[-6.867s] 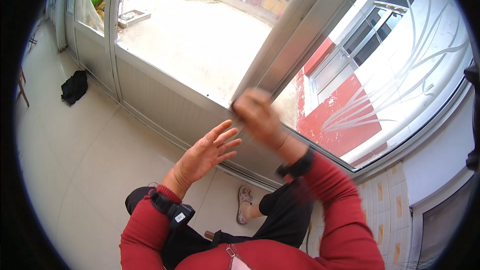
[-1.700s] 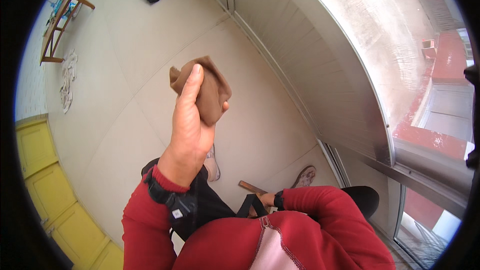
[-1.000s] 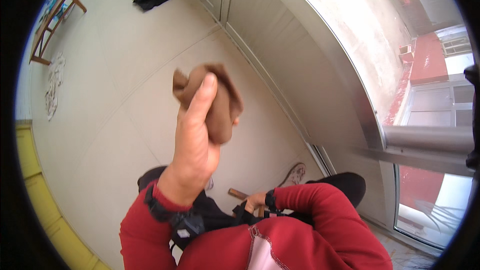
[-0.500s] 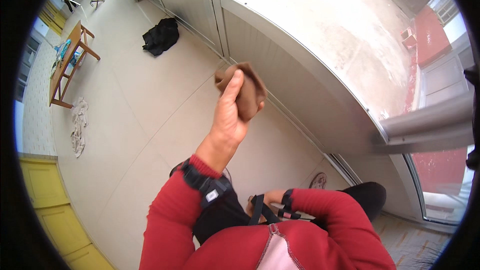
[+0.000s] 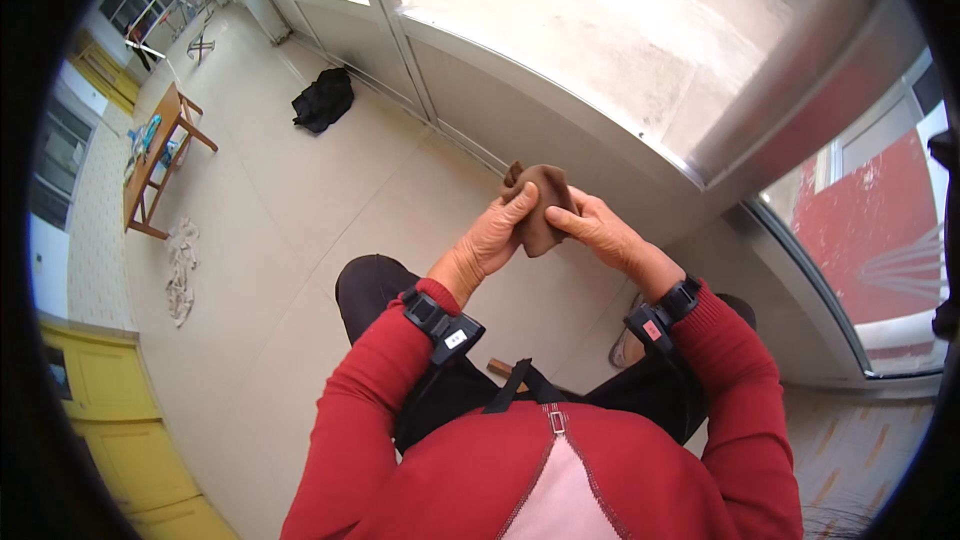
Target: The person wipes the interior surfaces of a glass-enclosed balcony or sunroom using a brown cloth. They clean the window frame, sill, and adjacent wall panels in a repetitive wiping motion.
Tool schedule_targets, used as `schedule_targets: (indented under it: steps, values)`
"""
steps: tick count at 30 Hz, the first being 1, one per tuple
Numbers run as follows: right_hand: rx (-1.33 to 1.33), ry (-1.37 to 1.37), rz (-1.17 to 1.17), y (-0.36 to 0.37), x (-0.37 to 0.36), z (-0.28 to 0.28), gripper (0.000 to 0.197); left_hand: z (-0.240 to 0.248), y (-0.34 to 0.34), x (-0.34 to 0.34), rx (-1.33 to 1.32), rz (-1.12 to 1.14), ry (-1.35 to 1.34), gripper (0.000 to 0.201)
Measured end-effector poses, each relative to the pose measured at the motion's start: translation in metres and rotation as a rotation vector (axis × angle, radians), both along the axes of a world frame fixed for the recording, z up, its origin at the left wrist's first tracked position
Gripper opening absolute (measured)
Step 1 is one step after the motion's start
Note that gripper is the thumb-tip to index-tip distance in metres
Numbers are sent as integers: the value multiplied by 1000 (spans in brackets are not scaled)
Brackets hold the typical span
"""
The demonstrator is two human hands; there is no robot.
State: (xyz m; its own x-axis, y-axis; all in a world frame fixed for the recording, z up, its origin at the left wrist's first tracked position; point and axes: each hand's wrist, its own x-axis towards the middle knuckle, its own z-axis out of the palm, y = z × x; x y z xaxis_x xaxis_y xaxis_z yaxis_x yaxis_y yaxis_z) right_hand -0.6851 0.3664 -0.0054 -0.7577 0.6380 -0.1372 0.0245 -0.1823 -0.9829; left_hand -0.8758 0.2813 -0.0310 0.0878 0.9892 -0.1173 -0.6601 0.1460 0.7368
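A folded brown cloth is held up in front of me, near the lower panel of the glazed partition. My left hand grips its left side, with the thumb lying on top. From the other side my right hand pinches the cloth, thumb on its face and the fingers mostly hidden behind it. Both red-sleeved forearms reach in from below, and each wrist carries a black strapped device.
A metal-framed glass partition runs along the right. On the pale tiled floor lie a black cloth heap and a crumpled light cloth. A wooden bench and yellow cabinets stand at left. Between my knees shows a small brown block-like end.
My right hand has risen from near my lap and taken hold of the cloth. The left hand has moved right and a little lower with it. The view has shifted slightly.
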Motion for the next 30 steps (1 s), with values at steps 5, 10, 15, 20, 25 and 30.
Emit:
schedule_targets:
  steps: [5, 10, 15, 20, 25, 30]
  values:
    - [-125, 121, -153, -10, 31, -4, 36, 20, 10, 52, -88, 22, 106, 65]
    - [264, -56, -512, -11, 49, -21, 22, 17, 28, 104, -170, 252, 282, 55]
    - [581, -140, -545, -11, 78, -17, 23, -19, 60, 122, -244, 412, 359, 33]
    - [599, -16, -726, -6, 128, 42, 23, -29, 104, 84, -598, 746, 175, 28]
    - [751, 31, -854, -10, 178, 84, 22, -19, 174, 62, -250, 885, 135, 34]
    - [717, 3, -956, -10, 187, 82, 26, -58, 238, 65, -314, 1255, -119, 25]
